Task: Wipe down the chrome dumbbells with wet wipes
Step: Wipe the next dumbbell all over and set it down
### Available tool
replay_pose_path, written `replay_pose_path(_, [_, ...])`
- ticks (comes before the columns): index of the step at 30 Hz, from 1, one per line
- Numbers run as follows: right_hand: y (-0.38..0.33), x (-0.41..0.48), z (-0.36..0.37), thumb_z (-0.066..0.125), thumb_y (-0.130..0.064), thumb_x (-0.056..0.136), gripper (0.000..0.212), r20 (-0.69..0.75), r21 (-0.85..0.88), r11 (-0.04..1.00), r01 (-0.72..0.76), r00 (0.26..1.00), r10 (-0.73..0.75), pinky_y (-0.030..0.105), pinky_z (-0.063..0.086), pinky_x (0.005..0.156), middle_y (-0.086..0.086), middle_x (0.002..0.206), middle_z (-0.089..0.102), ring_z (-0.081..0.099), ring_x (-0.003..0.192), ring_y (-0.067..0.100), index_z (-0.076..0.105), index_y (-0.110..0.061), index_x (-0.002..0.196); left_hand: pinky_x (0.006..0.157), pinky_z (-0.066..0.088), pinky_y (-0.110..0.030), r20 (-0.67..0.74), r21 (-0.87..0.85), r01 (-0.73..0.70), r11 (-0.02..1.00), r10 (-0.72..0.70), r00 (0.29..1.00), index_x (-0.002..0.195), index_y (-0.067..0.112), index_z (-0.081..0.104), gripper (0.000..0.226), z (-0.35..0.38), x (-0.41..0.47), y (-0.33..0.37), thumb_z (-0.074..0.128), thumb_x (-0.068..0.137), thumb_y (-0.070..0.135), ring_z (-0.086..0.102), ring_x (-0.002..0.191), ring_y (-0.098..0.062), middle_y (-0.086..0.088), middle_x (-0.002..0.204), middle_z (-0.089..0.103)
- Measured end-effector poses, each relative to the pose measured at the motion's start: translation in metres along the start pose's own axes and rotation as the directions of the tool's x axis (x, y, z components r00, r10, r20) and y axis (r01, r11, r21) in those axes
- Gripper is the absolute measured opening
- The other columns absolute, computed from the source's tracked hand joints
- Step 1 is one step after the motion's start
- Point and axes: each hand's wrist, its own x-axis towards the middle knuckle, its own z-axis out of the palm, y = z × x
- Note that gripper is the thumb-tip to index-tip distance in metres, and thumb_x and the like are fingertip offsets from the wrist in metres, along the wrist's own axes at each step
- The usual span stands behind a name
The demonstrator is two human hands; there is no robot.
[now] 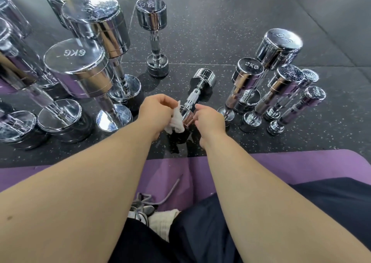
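Note:
A small chrome dumbbell [197,90] lies tilted on the black rubber floor in front of me, its far head on the ground and its near head raised between my hands. My left hand [155,112] grips a crumpled white wet wipe [176,119] and holds it against the left side of the near head. On the right side of that same head, my right hand [209,119] holds it with curled fingers. The near head is mostly hidden by the wipe and my fingers.
Big chrome dumbbells stand upright at the left, one marked 6KG [79,72]. Another stands at the back centre [154,36]. Several small ones, one marked 2KG [244,86], stand at the right. A purple mat [301,164] lies under my legs.

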Motion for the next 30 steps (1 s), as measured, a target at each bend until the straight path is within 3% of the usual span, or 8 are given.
replay_pose_path(5, [0.003,-0.012,0.008,0.059,0.006,0.078,0.054,0.280,-0.130,0.974,0.188,0.949,-0.145,0.029,0.056,0.069,0.006,0.098,0.068,0.065,0.076,0.019,0.068,-0.022,0.123,0.063,0.054,-0.032,-0.041,0.049,-0.039,0.998,0.041,0.998,0.082,0.019,0.064,0.025,0.005,-0.007,0.007,0.059,0.080,-0.006,0.058,0.070,-0.019,0.000,0.078,0.063])
replay_pose_path(10, [0.014,-0.006,0.014,0.068,-0.022,0.082,0.028,0.173,-0.586,0.703,0.402,0.910,-0.376,0.027,0.043,0.093,-0.005,0.124,0.062,0.050,0.119,0.019,0.074,-0.032,0.107,0.077,0.055,-0.035,-0.132,-0.142,-0.008,0.990,-0.011,0.991,0.079,0.019,0.062,0.035,-0.004,-0.004,0.007,0.045,0.082,-0.012,0.062,0.077,-0.018,-0.003,0.086,0.062])
replay_pose_path(15, [0.003,0.002,0.003,0.064,-0.021,0.089,0.015,0.087,-0.577,0.718,0.388,0.904,-0.419,0.028,0.047,0.077,0.001,0.092,0.072,0.062,0.091,0.023,0.078,-0.018,0.092,0.063,0.046,-0.031,0.037,0.065,-0.015,0.998,0.012,0.999,0.084,0.021,0.070,0.020,-0.003,-0.008,-0.003,0.069,0.077,0.002,0.055,0.064,-0.017,-0.001,0.079,0.067])
replay_pose_path(19, [0.004,0.009,-0.008,0.049,-0.007,0.091,0.045,-0.036,-0.591,0.775,0.224,0.952,-0.303,0.026,0.026,0.047,-0.005,0.050,0.038,0.039,0.061,0.021,0.043,-0.019,0.049,0.063,0.045,-0.028,0.011,0.144,-0.045,0.989,0.044,0.999,0.081,0.025,0.070,0.020,-0.001,-0.010,-0.002,0.057,0.080,0.009,0.055,0.068,-0.016,0.004,0.081,0.069])
replay_pose_path(22, [0.000,0.017,-0.005,0.053,-0.007,0.091,0.012,0.021,-0.636,0.765,0.104,0.993,-0.118,0.030,0.043,0.067,0.000,0.067,0.042,0.051,0.082,0.026,0.065,-0.009,0.093,0.070,0.045,-0.029,0.013,0.224,-0.054,0.973,0.052,0.999,0.102,0.028,0.067,0.021,-0.005,-0.008,-0.009,0.050,0.091,0.022,0.057,0.075,-0.017,0.007,0.099,0.067])
replay_pose_path(24, [-0.001,0.022,-0.001,0.056,-0.022,0.093,0.037,0.019,-0.587,0.806,0.074,0.997,-0.078,0.033,0.045,0.075,0.004,0.085,0.053,0.050,0.086,0.025,0.057,-0.007,0.127,0.084,0.050,-0.035,0.046,0.274,-0.037,0.961,0.025,0.999,0.121,0.029,0.059,0.029,-0.008,-0.008,-0.016,0.051,0.093,0.032,0.060,0.090,-0.019,0.008,0.113,0.064])
replay_pose_path(27, [0.003,0.026,0.003,0.051,-0.049,0.094,0.044,0.014,-0.470,0.880,0.072,0.997,-0.075,0.034,0.043,0.074,0.010,0.093,0.060,0.052,0.083,0.025,0.063,-0.008,0.100,0.102,0.043,-0.035,0.106,0.499,-0.135,0.856,0.094,0.990,0.131,0.023,0.054,0.052,-0.005,-0.012,-0.024,0.064,0.086,0.047,0.051,0.120,-0.019,0.002,0.135,0.049])
replay_pose_path(30, [0.008,0.030,0.003,0.067,-0.029,0.087,0.031,0.020,-0.404,0.914,0.042,0.999,-0.038,0.033,0.047,0.086,0.008,0.093,0.057,0.053,0.089,0.021,0.059,-0.009,0.108,0.102,0.038,-0.036,0.122,0.648,-0.187,0.739,0.142,0.982,0.135,0.015,0.047,0.071,0.002,-0.013,-0.027,0.071,0.080,0.053,0.042,0.129,-0.024,-0.003,0.139,0.039])
